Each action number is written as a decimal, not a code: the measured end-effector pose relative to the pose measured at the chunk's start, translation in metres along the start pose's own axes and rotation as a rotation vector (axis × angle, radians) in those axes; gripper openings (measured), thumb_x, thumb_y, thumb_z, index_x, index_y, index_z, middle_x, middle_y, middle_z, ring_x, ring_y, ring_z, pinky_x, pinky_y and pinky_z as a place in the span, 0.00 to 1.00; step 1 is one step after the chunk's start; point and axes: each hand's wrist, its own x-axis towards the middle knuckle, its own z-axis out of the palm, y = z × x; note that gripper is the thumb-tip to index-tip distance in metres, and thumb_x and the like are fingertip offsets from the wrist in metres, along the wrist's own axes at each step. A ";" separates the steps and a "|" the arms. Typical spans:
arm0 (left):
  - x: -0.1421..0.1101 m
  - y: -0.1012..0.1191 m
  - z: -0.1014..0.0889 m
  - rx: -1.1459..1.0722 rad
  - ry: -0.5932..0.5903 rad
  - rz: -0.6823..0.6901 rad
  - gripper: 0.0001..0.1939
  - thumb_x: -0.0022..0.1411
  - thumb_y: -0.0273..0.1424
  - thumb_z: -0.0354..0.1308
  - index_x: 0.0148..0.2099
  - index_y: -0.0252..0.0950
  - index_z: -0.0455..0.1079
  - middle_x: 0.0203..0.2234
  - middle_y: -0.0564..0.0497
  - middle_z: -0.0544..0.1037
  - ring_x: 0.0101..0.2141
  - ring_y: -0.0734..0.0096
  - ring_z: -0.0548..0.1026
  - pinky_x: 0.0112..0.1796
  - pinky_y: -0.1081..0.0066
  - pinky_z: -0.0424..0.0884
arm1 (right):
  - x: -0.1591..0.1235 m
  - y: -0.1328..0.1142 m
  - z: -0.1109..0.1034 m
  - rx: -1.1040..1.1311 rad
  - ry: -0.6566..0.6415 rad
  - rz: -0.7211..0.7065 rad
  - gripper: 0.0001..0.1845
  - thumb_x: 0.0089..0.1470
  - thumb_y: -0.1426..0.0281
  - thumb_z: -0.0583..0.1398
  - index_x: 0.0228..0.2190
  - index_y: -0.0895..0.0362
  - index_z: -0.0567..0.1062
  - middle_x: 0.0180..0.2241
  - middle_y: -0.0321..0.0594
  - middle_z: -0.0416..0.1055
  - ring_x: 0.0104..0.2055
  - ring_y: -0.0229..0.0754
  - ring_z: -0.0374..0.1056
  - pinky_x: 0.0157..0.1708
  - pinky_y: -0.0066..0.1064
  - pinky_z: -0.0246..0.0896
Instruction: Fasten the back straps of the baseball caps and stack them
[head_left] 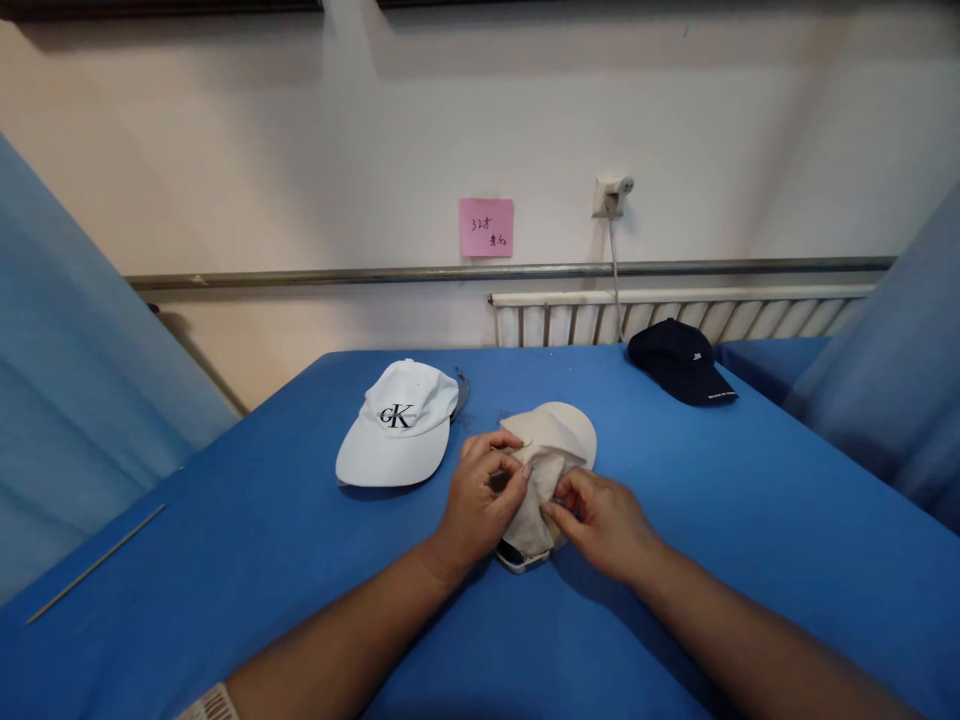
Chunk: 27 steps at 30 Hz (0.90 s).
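Observation:
A beige baseball cap (541,482) lies on the blue-covered table in front of me, its brim pointing away and to the right and its back strap toward me. The crown is creased and partly crumpled. On its left side, my left hand (486,490) pinches the cloth between thumb and fingers. My right hand (600,515) grips the fabric at the right side, fingers curled against the thumb. Left of my hands sits a white baseball cap (401,420) with dark letters on its front, brim toward me. A dark navy cap (675,360) rests at the table's far right.
Blue cloth covers the table (262,500). A thin stick (97,563) lies near its left edge. Behind are a wall pipe (375,274), a radiator (555,322) and a plugged-in cord (615,270). Blue curtains (67,380) hang on both sides. A pink note (486,228) is on the wall.

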 end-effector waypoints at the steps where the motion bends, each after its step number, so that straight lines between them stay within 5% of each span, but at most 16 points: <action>1: -0.001 0.001 0.001 0.002 -0.002 0.006 0.07 0.61 0.29 0.56 0.29 0.36 0.68 0.41 0.47 0.73 0.45 0.64 0.70 0.48 0.60 0.66 | -0.001 0.000 0.002 0.012 0.008 -0.010 0.08 0.55 0.66 0.57 0.26 0.54 0.68 0.24 0.34 0.70 0.26 0.37 0.64 0.27 0.28 0.54; 4: -0.002 0.002 0.001 0.004 -0.008 0.017 0.07 0.61 0.29 0.56 0.29 0.36 0.68 0.41 0.47 0.73 0.45 0.64 0.70 0.48 0.60 0.67 | -0.001 -0.001 0.002 0.033 0.031 -0.036 0.08 0.56 0.69 0.54 0.25 0.55 0.67 0.24 0.35 0.70 0.26 0.37 0.65 0.27 0.28 0.54; 9: -0.003 0.003 0.003 -0.005 -0.006 0.011 0.07 0.62 0.28 0.56 0.30 0.36 0.67 0.42 0.47 0.73 0.46 0.64 0.69 0.48 0.60 0.66 | -0.001 -0.001 0.002 0.027 0.009 0.055 0.13 0.53 0.58 0.59 0.26 0.55 0.70 0.23 0.36 0.71 0.24 0.39 0.65 0.25 0.29 0.54; 14: -0.004 0.002 0.005 -0.007 0.001 0.028 0.06 0.62 0.28 0.55 0.30 0.36 0.68 0.42 0.46 0.73 0.46 0.63 0.70 0.48 0.59 0.67 | 0.000 -0.001 0.011 0.119 -0.008 0.109 0.09 0.54 0.68 0.56 0.23 0.54 0.70 0.22 0.34 0.72 0.24 0.37 0.66 0.24 0.27 0.54; 20: 0.013 -0.008 -0.020 0.002 0.042 0.003 0.02 0.60 0.28 0.55 0.35 0.37 0.68 0.43 0.46 0.74 0.45 0.62 0.72 0.49 0.59 0.67 | 0.003 0.009 0.009 0.108 0.000 0.106 0.09 0.52 0.69 0.56 0.22 0.54 0.69 0.20 0.32 0.70 0.22 0.36 0.64 0.22 0.26 0.52; 27: 0.030 -0.027 -0.051 0.144 -0.303 -0.018 0.05 0.53 0.28 0.58 0.36 0.38 0.71 0.45 0.47 0.75 0.46 0.59 0.72 0.48 0.58 0.68 | 0.003 0.013 -0.001 0.123 0.149 0.060 0.09 0.55 0.65 0.55 0.25 0.54 0.69 0.20 0.32 0.67 0.22 0.37 0.62 0.24 0.27 0.54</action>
